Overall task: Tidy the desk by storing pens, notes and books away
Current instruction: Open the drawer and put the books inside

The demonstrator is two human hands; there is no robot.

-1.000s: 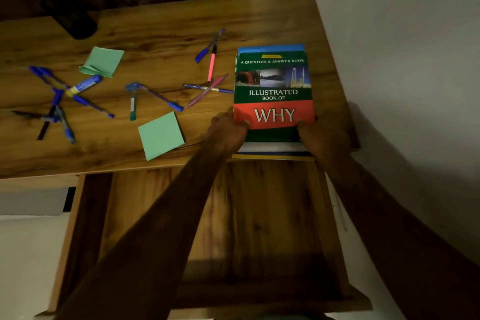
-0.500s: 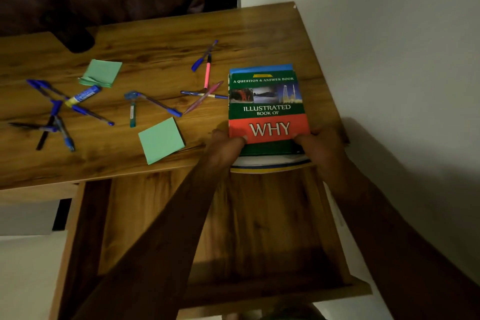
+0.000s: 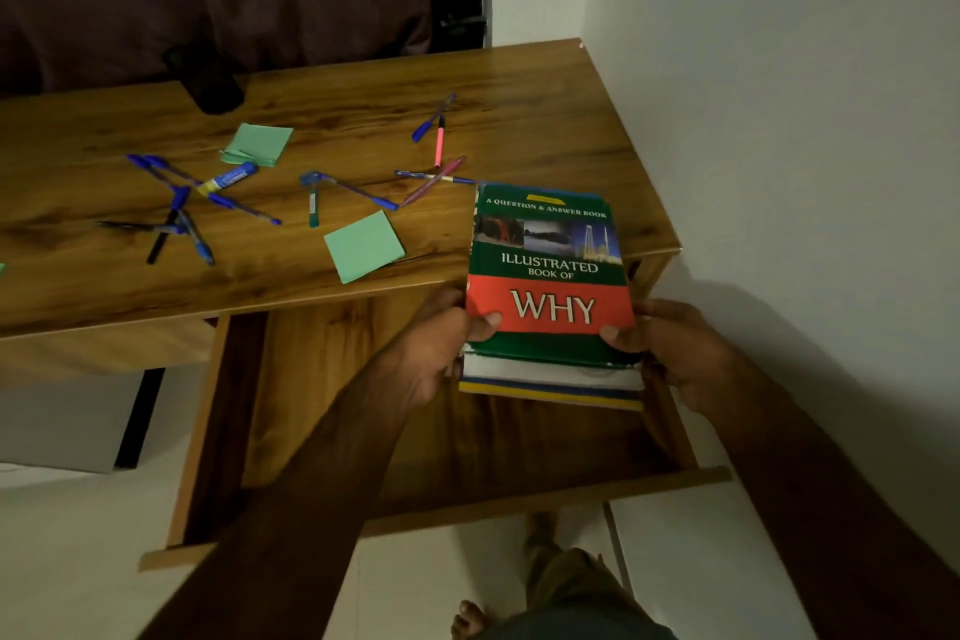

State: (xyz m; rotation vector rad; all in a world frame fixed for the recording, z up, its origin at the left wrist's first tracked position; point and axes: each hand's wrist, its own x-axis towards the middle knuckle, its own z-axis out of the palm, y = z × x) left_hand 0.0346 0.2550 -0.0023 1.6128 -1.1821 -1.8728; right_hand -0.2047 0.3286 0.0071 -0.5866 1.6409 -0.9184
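A stack of books (image 3: pixel 550 276), with a green and red hard cover that says WHY on top and a white book and a yellow and blue one under it, is at the right front edge of the brown wooden desk (image 3: pixel 363 83). Its far end is over the desk top. Its near end sticks out over the open wooden drawer (image 3: pixel 223 431). The long side of the stack points away from the person.

The left hand (image 3: pixel 441 353) grips the near left corner and the right hand (image 3: pixel 675 353) grips the near right corner, with thumbs on the cover. Both hands are just as close. The drawer lies below and nearer the person, so the stack likely needs to come back and down.

Blue and pink pens (image 3: pixel 228 178) and green square note pads (image 3: pixel 363 247) lie on the desk to the left.
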